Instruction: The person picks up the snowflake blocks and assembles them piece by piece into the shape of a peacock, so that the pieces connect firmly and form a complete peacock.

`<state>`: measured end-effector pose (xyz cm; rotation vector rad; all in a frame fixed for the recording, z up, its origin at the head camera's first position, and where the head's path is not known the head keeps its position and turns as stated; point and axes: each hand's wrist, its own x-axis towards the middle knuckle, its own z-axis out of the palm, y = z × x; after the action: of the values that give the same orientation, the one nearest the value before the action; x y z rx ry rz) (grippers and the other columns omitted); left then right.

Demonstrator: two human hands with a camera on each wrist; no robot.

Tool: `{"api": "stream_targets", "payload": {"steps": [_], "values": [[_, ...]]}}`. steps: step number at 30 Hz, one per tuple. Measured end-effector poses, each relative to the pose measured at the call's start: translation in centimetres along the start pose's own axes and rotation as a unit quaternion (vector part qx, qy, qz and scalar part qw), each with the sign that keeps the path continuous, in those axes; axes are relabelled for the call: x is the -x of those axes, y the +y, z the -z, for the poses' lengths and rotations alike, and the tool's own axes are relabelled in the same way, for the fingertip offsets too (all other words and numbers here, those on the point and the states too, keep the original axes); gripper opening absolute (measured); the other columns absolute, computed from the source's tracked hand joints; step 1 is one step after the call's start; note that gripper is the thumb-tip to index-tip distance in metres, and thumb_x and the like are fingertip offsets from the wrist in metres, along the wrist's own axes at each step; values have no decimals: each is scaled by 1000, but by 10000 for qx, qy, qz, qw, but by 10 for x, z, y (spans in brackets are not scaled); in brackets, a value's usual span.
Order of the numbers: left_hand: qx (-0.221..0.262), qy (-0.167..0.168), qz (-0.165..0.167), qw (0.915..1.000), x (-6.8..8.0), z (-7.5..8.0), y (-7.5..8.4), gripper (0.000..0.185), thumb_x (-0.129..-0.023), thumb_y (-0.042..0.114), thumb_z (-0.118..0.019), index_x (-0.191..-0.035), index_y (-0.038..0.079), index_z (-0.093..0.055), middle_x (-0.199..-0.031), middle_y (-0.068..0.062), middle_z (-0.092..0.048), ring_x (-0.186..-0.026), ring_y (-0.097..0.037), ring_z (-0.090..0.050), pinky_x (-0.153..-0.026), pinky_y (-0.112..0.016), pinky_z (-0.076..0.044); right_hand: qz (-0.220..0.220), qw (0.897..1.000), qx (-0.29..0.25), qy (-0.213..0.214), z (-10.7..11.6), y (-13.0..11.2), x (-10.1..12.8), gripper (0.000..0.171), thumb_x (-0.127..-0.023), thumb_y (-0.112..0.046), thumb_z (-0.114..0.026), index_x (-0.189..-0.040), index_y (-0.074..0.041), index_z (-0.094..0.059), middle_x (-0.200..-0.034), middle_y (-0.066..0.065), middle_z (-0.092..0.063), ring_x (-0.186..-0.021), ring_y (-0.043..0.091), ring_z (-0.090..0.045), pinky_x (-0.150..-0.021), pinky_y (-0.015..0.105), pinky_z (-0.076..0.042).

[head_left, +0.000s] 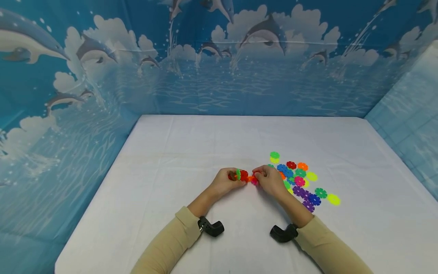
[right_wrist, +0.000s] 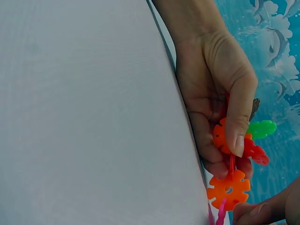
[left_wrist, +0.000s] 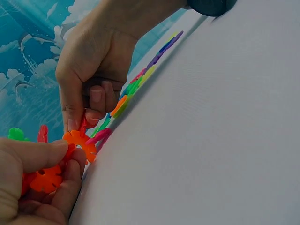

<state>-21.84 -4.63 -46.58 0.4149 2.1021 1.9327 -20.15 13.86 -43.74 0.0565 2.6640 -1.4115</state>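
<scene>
Both hands meet at the middle of the white table [head_left: 171, 152]. My left hand [head_left: 238, 178] grips a small cluster of joined snowflake discs [head_left: 241, 175], red and orange with a green one at the back [right_wrist: 261, 128]. An orange disc [left_wrist: 79, 143] sticks out from the cluster toward my right hand [head_left: 257, 177], whose thumb and fingers pinch at it. A pink disc [left_wrist: 99, 136] sits edge-on by that orange disc [right_wrist: 228, 187]. The right fingertips [right_wrist: 262, 210] show only at the corner of the right wrist view.
A loose pile of several coloured discs [head_left: 301, 180] lies flat on the table just right of my right hand, with a yellow one [head_left: 333, 199] furthest out. Blue dolphin-print walls [head_left: 102, 76] enclose the table on three sides.
</scene>
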Motion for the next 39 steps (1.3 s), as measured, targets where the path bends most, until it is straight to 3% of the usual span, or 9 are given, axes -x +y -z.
{"api": "stream_targets", "payload": {"steps": [10,15,19,23,30,39], "values": [[-162,-14,-120,9998,-3,-1,-1,18,-82,-3,-74,-97,-9,-66,-88,-4,-64,-80,-7,-53,-74,-20,-45,-90,9989,-455,-33,-2,3,0,21,-101,-8,-50,-115,5,-58,-74,8,-58,-60,16,-52,-54,22,-46],[-442,-136,-180,9988,-6,-2,-2,20,-82,4,-75,-98,-5,-67,-87,-1,-62,-80,-8,-53,-74,-21,-45,-307,9950,-883,-352,7,6,-2,24,-102,-11,-49,-118,7,-55,-74,7,-60,-58,13,-52,-52,21,-45],[-518,-182,-205,9983,-6,-2,-4,29,-83,6,-75,-109,-1,-67,-94,-2,-64,-85,-10,-54,-78,-24,-46,-298,9940,-816,-660,19,9,-3,32,-103,-20,-50,-125,2,-57,-71,7,-61,-54,14,-51,-51,23,-45],[-488,-56,-123,9987,-4,0,-3,36,-83,8,-76,-116,3,-63,-97,-4,-59,-89,-13,-52,-78,-26,-45,-121,9945,-709,-755,36,12,-1,42,-101,-29,-54,-132,0,-55,-70,9,-61,-52,16,-50,-50,26,-46],[-409,-99,51,9991,-1,4,-2,34,-84,11,-76,-112,1,-59,-95,-4,-56,-87,-14,-51,-75,-26,-44,-31,9977,-219,-647,79,28,7,47,-101,-33,-55,-123,8,-56,-73,8,-60,-54,16,-47,-50,28,-44],[-369,-205,276,9987,-2,4,0,33,-85,17,-77,-112,3,-65,-98,-1,-60,-91,-14,-53,-79,-26,-46,-416,9959,522,-613,137,68,26,59,-101,-41,-52,-126,13,-52,-85,9,-61,-75,22,-54,-61,28,-49]]}}
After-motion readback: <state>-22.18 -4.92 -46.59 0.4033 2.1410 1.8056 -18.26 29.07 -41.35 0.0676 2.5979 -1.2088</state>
